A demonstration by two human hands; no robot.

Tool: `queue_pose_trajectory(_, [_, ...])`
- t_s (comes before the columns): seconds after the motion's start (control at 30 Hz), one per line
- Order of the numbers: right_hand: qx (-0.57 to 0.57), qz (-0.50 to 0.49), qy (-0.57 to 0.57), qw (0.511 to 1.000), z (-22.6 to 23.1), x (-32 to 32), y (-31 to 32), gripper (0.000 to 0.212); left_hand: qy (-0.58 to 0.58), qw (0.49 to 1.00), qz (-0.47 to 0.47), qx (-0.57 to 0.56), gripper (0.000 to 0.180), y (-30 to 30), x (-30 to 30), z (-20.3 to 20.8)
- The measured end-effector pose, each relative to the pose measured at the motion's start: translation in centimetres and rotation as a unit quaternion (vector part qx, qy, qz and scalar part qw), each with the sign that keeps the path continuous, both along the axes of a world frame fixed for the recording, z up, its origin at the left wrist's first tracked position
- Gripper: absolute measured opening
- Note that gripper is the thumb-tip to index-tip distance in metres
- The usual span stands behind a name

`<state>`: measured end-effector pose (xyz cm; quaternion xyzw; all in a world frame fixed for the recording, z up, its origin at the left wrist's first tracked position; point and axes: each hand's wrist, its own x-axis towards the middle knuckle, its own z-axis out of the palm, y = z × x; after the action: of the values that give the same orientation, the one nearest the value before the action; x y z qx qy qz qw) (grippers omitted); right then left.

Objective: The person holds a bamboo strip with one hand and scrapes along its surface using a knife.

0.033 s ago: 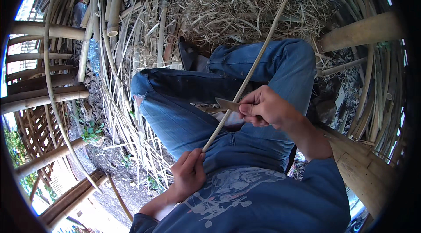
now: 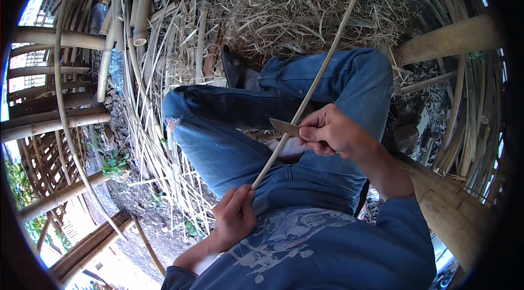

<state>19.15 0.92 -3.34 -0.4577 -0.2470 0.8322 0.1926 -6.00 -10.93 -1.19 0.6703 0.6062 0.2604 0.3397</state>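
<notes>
A long, thin bamboo strip (image 2: 322,72) runs slantwise over my lap, from near my waist up to the pile of shavings beyond my legs. Its near end is pinched in my left hand (image 2: 236,211), fingers closed, low over my left thigh. My right hand (image 2: 330,133) is closed round a knife, whose handle is mostly hidden in the fingers. The knife's short blade (image 2: 281,126) points left and lies across the strip, apparently touching it about a third of the way up from the left hand.
Curly bamboo shavings (image 2: 316,14) heap up beyond my crossed legs in jeans (image 2: 229,121). Split strips (image 2: 150,126) and bamboo poles (image 2: 141,20) lie on the left. A thick bamboo pole (image 2: 453,39) juts in at the right, and a bamboo rail frame (image 2: 60,121) stands far left.
Hardly anything differs. The knife and my right hand have shifted very slightly; my left hand and the strip look the same.
</notes>
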Motion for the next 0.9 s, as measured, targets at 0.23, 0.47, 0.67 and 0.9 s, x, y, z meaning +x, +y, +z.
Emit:
queue_pose_trajectory(0.23, [0.059, -0.067, -0.073, 0.993, 0.0, 1.6, 1.1, 0.02, -0.004, 1.0, -0.001, 0.001, 0.012, -0.2, -0.5, 0.3])
queue_pose_trajectory(0.47, [0.069, -0.163, -0.114, 0.978, -0.7, 6.7, 3.6, 0.02, 0.019, 1.0, -0.012, -0.018, 0.012, -2.0, -1.9, 0.6])
queue_pose_trajectory(0.67, [0.125, -0.361, -0.147, 0.912, -1.4, 10.9, 5.0, 0.016, 0.006, 0.996, 0.014, -0.087, 0.01, -1.8, -2.5, 0.6])
queue_pose_trajectory(0.9, [0.102, -0.047, -0.079, 0.991, 0.8, -0.5, -1.2, 0.016, -0.082, 0.985, 0.044, -0.146, 0.009, 2.4, -0.1, -1.2])
